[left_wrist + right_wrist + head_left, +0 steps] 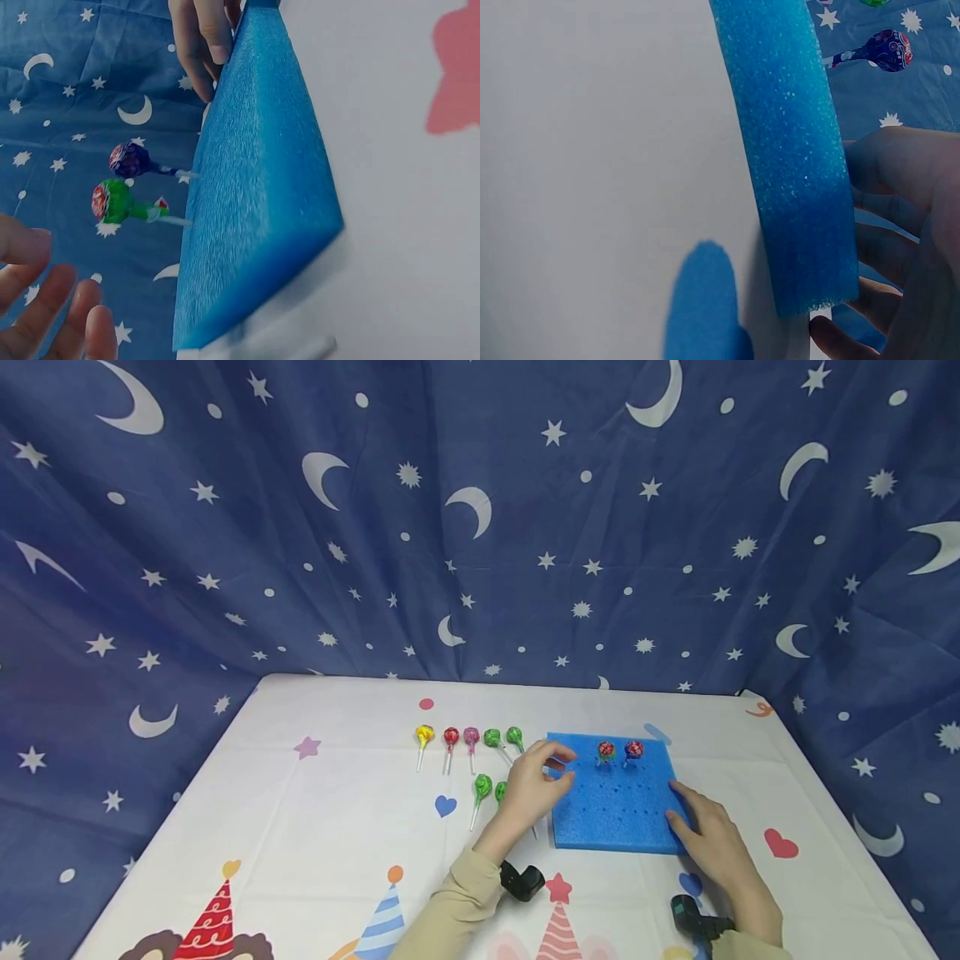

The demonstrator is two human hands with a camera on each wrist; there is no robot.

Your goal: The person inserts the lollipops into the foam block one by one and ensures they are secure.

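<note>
Two lollipops (633, 749) upright in blue foam board (615, 829). Note left hand (531, 787), fingers loosely spread, near its left edge; right hand (712, 837), fingers spread, touching its right edge.

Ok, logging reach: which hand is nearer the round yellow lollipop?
Left: the left hand is right of the yellow lollipop; the right hand is farther, at the right edge of the rectangular blue foam board.
</note>
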